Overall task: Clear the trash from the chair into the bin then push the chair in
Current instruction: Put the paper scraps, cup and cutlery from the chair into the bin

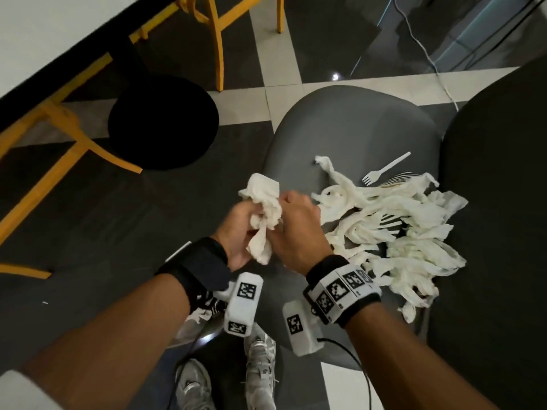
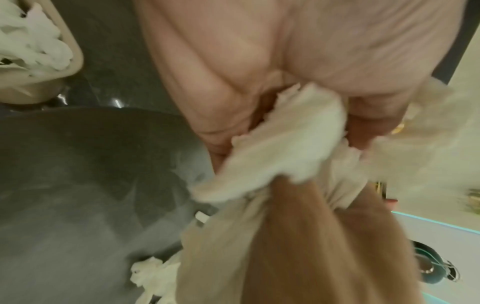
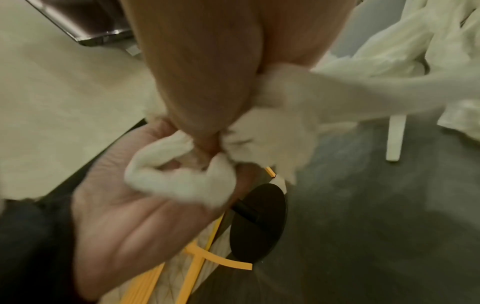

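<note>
Our left hand [image 1: 236, 232] and right hand [image 1: 296, 229] meet over the front edge of the grey chair [image 1: 355, 128], both curled tight around one crumpled wad of tissue [image 1: 265, 214] bunched between our palms. Beside our right hand, touching nothing we hold, a heap of tissues [image 1: 393, 229] and a white plastic fork [image 1: 384, 169] lie on the seat.
</note>
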A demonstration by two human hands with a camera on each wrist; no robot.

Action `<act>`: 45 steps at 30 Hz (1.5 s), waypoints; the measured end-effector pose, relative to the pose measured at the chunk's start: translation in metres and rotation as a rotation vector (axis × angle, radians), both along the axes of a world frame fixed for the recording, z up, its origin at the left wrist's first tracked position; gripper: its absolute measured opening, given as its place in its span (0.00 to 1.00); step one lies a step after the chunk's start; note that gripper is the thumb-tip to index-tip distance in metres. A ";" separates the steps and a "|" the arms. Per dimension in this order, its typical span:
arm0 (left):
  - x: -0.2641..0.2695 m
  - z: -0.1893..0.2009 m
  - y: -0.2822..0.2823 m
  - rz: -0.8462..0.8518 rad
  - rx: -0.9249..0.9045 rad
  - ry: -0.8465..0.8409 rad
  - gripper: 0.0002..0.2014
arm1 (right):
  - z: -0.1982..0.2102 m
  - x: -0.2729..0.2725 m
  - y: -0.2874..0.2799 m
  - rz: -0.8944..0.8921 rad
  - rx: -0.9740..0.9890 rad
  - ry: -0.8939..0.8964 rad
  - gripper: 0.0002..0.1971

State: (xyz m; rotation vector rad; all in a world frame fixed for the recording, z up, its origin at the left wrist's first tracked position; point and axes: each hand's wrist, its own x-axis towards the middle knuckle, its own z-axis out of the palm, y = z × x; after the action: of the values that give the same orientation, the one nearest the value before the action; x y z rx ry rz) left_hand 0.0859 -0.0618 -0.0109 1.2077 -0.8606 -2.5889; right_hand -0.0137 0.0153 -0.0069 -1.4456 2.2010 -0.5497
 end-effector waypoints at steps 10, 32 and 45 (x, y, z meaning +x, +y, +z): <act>0.091 -0.017 -0.014 0.126 0.094 -0.163 0.10 | -0.031 0.068 0.020 0.361 0.209 -0.021 0.41; 0.223 -0.141 0.015 -0.012 -0.334 -0.775 0.26 | -0.142 0.189 -0.021 -0.021 0.451 -0.637 0.16; 0.267 -0.212 0.036 -0.506 -0.406 -0.798 0.44 | -0.227 0.212 0.013 0.242 0.820 -0.230 0.29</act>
State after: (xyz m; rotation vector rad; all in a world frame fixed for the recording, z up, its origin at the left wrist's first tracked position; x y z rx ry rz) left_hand 0.3530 -0.0254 -0.2229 2.1127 -1.9329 -1.9907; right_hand 0.1984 0.0283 -0.2334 -1.0911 1.7086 0.2498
